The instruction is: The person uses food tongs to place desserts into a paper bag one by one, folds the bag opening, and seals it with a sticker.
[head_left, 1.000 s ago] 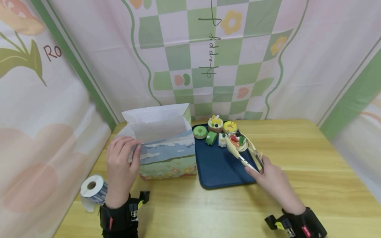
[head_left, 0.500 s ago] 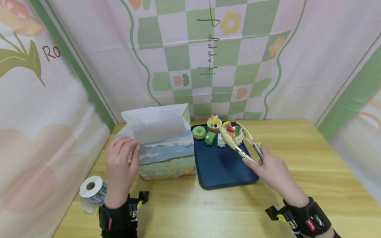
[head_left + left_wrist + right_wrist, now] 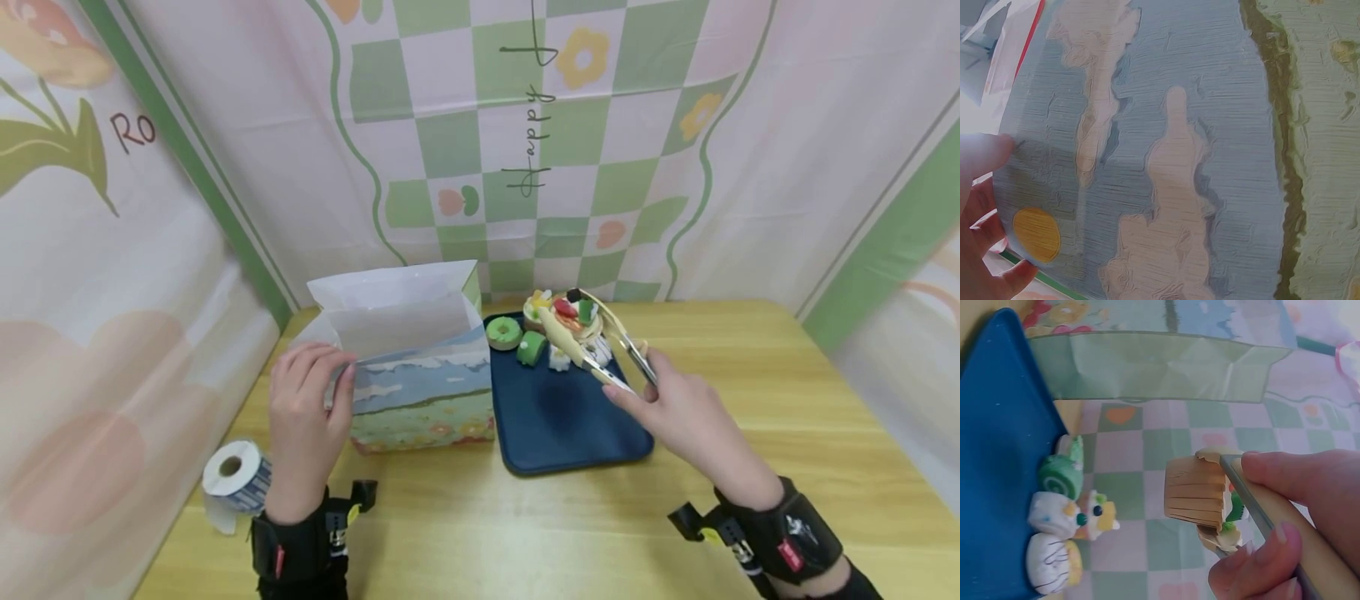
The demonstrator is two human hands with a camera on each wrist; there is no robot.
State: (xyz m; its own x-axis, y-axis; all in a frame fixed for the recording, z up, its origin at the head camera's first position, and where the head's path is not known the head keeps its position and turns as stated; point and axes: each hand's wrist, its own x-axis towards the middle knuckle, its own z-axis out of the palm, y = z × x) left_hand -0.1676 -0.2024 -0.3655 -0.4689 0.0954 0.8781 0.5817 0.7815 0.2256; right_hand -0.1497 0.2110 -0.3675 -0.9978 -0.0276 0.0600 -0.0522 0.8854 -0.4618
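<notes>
My left hand (image 3: 307, 408) pinches the left side of the upper rim of a paper bag (image 3: 423, 392) printed with sky and meadow. The bag stands with its mouth open; in the left wrist view the thumb (image 3: 988, 153) lies at the bag's edge. My right hand (image 3: 686, 417) grips cream-tipped tongs (image 3: 561, 335). Between the tong tips is a fruit-topped toy cupcake (image 3: 576, 310), raised over the back of the dark blue tray (image 3: 562, 442). The right wrist view shows the cupcake's ridged brown cup (image 3: 1194, 490) from the side.
On the tray's back part sit a green donut (image 3: 504, 333), a green cake roll (image 3: 532, 348), a small white cake (image 3: 558, 357) and a white striped donut (image 3: 597, 350). Another fruit cupcake (image 3: 535, 307) is partly covered. A label roll (image 3: 236, 477) lies left of my left hand.
The tongs and the cupcake have moved left and slightly up, towards the bag. The striped donut has come into sight behind them. My left hand stays on the bag.
</notes>
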